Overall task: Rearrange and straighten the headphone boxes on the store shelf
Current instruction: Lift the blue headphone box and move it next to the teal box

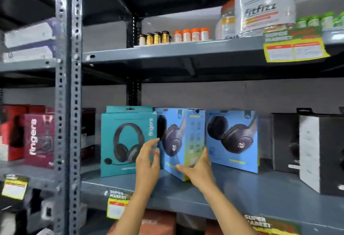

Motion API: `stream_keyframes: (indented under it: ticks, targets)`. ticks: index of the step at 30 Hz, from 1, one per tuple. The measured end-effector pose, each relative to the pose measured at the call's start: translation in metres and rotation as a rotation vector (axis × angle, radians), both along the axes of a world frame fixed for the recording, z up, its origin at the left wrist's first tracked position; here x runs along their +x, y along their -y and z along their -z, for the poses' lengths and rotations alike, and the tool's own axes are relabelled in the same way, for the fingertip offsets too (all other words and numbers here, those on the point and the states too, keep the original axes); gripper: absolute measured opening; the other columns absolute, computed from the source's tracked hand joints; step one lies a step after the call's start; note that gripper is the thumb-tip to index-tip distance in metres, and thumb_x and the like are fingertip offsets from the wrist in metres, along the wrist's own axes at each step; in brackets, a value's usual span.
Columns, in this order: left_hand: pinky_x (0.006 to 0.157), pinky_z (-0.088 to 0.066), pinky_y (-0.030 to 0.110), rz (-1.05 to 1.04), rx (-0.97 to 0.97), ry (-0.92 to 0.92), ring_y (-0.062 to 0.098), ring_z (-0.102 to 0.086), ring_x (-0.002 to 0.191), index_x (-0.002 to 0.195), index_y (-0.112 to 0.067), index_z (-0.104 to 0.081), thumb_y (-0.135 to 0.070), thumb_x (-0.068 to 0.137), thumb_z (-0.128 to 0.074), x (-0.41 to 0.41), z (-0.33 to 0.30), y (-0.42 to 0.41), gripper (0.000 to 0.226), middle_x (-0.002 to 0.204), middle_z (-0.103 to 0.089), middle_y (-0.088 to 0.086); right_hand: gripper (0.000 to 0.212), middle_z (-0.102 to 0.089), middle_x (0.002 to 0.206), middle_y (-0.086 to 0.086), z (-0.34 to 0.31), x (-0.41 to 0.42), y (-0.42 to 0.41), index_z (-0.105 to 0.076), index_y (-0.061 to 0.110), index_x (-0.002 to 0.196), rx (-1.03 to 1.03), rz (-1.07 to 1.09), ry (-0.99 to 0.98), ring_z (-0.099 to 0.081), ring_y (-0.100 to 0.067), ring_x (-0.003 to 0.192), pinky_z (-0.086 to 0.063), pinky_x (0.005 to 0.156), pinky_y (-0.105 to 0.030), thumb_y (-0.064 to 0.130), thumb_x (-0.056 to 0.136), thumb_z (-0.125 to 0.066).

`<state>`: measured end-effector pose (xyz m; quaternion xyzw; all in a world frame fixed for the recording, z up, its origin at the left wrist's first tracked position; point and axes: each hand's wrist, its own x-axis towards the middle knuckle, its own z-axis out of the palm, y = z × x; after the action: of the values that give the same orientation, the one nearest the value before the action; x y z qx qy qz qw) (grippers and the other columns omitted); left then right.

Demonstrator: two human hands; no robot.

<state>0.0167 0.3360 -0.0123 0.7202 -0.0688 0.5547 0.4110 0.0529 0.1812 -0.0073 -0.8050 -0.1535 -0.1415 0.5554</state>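
Note:
On the grey middle shelf stand three headphone boxes. A teal box faces front at the left. A light blue box in the middle is turned at an angle, its corner toward me. A second light blue box faces front to its right. My left hand has its fingers spread at the angled box's left edge, in front of the teal box. My right hand holds the angled box at its lower right side, thumb across the front.
Black and white boxes stand at the shelf's right end. Maroon and red boxes fill the left bay beyond a perforated steel post. Jars and small bottles line the upper shelf. Yellow price tags hang on the shelf edges.

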Motion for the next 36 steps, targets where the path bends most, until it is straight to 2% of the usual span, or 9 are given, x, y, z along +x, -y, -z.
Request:
stream_keyframes:
  ticks: [4, 8, 10, 13, 15, 18, 24, 29, 36]
  targets:
    - [0.089, -0.047, 0.029, 0.019, -0.028, -0.032, -0.012, -0.052, 0.105, 0.115, -0.027, -0.056, -0.001, 0.093, -0.048, -0.001, 0.0, -0.004, 0.035, 0.111, -0.06, -0.008, 0.112, -0.053, 0.126, -0.009, 0.003, 0.009, -0.003, -0.02, 0.021, 0.145, -0.003, 0.022, 0.002, -0.056, -0.026, 0.111, -0.049, 0.092, -0.039, 0.036, 0.055, -0.085]
    - [0.101, -0.045, 0.042, 0.08, -0.048, -0.073, 0.015, -0.055, 0.115, 0.124, -0.014, -0.055, -0.008, 0.094, -0.053, -0.001, 0.002, -0.003, 0.032, 0.125, -0.057, 0.0, 0.074, -0.067, 0.11, 0.004, -0.009, 0.013, 0.028, -0.043, 0.024, 0.13, 0.099, -0.076, -0.017, -0.064, -0.018, 0.098, -0.051, 0.079, -0.033, 0.023, 0.067, -0.081]
    - [0.11, -0.037, 0.041, 0.117, -0.077, -0.123, 0.018, -0.046, 0.129, 0.134, -0.015, -0.049, -0.018, 0.091, -0.061, -0.001, 0.002, -0.004, 0.045, 0.139, -0.049, 0.001, 0.06, -0.072, 0.106, 0.001, -0.02, 0.012, 0.058, -0.051, 0.025, 0.127, 0.199, -0.196, -0.08, -0.068, -0.021, 0.095, -0.053, 0.088, -0.04, 0.016, 0.074, -0.078]
    - [0.114, -0.03, 0.037, 0.225, -0.12, -0.244, 0.008, -0.035, 0.138, 0.145, -0.024, -0.036, -0.036, 0.078, -0.074, -0.005, -0.003, -0.003, 0.078, 0.15, -0.039, -0.01, 0.048, -0.074, 0.114, -0.004, -0.033, 0.004, 0.106, -0.056, 0.029, 0.126, 0.237, -0.386, -0.158, -0.068, -0.028, 0.107, -0.052, 0.096, -0.048, 0.017, 0.082, -0.072]
    - [0.107, -0.041, 0.037, 0.365, -0.091, -0.309, 0.003, -0.05, 0.127, 0.139, -0.035, -0.044, -0.046, 0.066, -0.08, -0.011, -0.007, 0.001, 0.082, 0.135, -0.056, -0.019, 0.053, -0.072, 0.118, -0.002, -0.035, -0.001, 0.129, -0.056, 0.027, 0.128, 0.24, -0.457, -0.163, -0.068, -0.024, 0.109, -0.055, 0.091, -0.043, 0.022, 0.079, -0.074]
    - [0.094, -0.051, 0.027, 0.409, 0.034, -0.356, -0.002, -0.064, 0.107, 0.12, -0.053, -0.053, -0.055, 0.058, -0.081, -0.019, -0.005, 0.01, 0.068, 0.108, -0.07, -0.027, 0.055, -0.072, 0.119, -0.004, -0.027, -0.008, 0.151, -0.059, 0.027, 0.128, 0.241, -0.431, -0.138, -0.069, -0.022, 0.107, -0.057, 0.082, -0.037, 0.029, 0.075, -0.073]
    - [0.091, -0.052, 0.022, 0.345, 0.217, -0.359, -0.01, -0.063, 0.103, 0.124, -0.03, -0.064, -0.068, 0.053, -0.077, -0.028, -0.004, 0.019, 0.081, 0.103, -0.071, -0.027, 0.061, -0.075, 0.111, -0.002, -0.005, -0.016, 0.163, -0.065, 0.031, 0.121, 0.239, -0.33, -0.111, -0.068, -0.021, 0.101, -0.051, 0.09, -0.043, 0.05, 0.064, -0.072]
    - [0.092, -0.053, 0.025, 0.318, 0.224, -0.347, -0.007, -0.064, 0.102, 0.125, -0.026, -0.063, -0.061, 0.056, -0.08, -0.028, -0.002, 0.017, 0.079, 0.103, -0.071, -0.025, 0.051, -0.072, 0.116, -0.005, -0.006, -0.019, 0.163, -0.067, 0.037, 0.116, 0.267, -0.348, -0.097, -0.065, -0.028, 0.112, -0.048, 0.098, -0.049, 0.047, 0.066, -0.072]
    - [0.09, -0.05, 0.015, 0.305, 0.227, -0.368, -0.013, -0.061, 0.103, 0.13, -0.032, -0.057, -0.051, 0.061, -0.081, -0.026, -0.006, 0.023, 0.075, 0.103, -0.066, -0.038, 0.05, -0.073, 0.116, -0.003, -0.006, -0.02, 0.163, -0.06, 0.028, 0.128, 0.305, -0.363, -0.052, -0.068, -0.023, 0.108, -0.055, 0.088, -0.039, 0.03, 0.08, -0.07]
